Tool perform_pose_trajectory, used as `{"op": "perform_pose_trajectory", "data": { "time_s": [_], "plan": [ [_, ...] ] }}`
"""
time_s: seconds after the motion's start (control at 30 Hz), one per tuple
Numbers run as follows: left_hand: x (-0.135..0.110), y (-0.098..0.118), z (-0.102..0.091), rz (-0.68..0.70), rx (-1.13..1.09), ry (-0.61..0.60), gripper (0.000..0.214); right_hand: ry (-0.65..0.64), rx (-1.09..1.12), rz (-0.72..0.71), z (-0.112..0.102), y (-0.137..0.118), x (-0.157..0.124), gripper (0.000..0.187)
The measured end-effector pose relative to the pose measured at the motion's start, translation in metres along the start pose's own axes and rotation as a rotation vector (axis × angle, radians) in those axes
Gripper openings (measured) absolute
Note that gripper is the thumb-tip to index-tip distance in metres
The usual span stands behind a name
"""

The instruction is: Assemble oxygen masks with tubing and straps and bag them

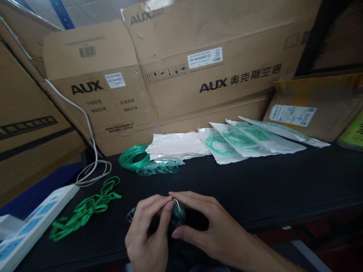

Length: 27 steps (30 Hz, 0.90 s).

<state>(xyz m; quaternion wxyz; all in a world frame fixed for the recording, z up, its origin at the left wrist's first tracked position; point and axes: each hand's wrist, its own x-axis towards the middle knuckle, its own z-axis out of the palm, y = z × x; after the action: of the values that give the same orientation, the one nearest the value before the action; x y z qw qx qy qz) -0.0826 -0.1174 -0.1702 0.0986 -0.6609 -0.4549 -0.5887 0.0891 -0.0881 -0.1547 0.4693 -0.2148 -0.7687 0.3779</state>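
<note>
My left hand and my right hand meet over the near edge of the black table. Both have their fingers curled round a small clear greenish plastic mask, which they largely hide. A thin metal strip shows at its top, under my fingertips. Farther back lie a coil of green tubing and a row of clear masks beside it.
Green elastic straps lie left of my hands. A white power strip and a looped white cable sit at the left edge. Sealed bags with green tubing fan out at the back, before large AUX cardboard boxes.
</note>
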Motion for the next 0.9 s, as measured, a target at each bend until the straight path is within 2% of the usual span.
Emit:
{"op": "perform_pose_trajectory", "data": {
  "time_s": [0.1, 0.27, 0.37, 0.43, 0.53, 0.6, 0.67, 0.77, 0.83, 0.9],
  "plan": [
    [-0.002, -0.001, 0.000, -0.078, -0.030, 0.010, 0.016, -0.023, 0.025, 0.118, 0.000, 0.006, 0.001, 0.061],
    [0.001, 0.009, 0.003, -0.202, -0.102, -0.079, 0.023, 0.030, 0.158, 0.239, -0.004, 0.010, 0.004, 0.054],
    [0.001, 0.013, 0.006, -0.335, -0.188, -0.038, 0.019, 0.039, 0.243, 0.347, -0.004, 0.010, 0.006, 0.055],
    [0.002, 0.013, 0.006, -0.411, -0.231, -0.025, 0.014, -0.001, 0.305, 0.428, -0.004, 0.011, 0.007, 0.058],
    [0.008, 0.009, -0.002, -0.416, -0.225, -0.145, 0.012, -0.032, 0.389, 0.501, -0.003, 0.014, 0.010, 0.058],
    [0.018, 0.002, -0.016, -0.365, -0.157, -0.245, 0.020, 0.016, 0.425, 0.517, -0.004, 0.017, 0.013, 0.057],
    [0.030, -0.012, -0.036, -0.300, -0.026, -0.281, 0.031, 0.086, 0.437, 0.522, -0.005, 0.019, 0.016, 0.056],
    [0.046, -0.047, -0.076, -0.217, 0.297, -0.424, 0.027, 0.129, 0.441, 0.525, -0.009, 0.020, 0.018, 0.058],
    [0.052, -0.076, -0.098, -0.225, 0.486, -0.529, 0.027, 0.127, 0.456, 0.529, -0.010, 0.018, 0.019, 0.061],
    [0.053, -0.100, -0.113, -0.261, 0.616, -0.614, 0.030, 0.117, 0.478, 0.537, -0.011, 0.016, 0.019, 0.062]
  ]
}}
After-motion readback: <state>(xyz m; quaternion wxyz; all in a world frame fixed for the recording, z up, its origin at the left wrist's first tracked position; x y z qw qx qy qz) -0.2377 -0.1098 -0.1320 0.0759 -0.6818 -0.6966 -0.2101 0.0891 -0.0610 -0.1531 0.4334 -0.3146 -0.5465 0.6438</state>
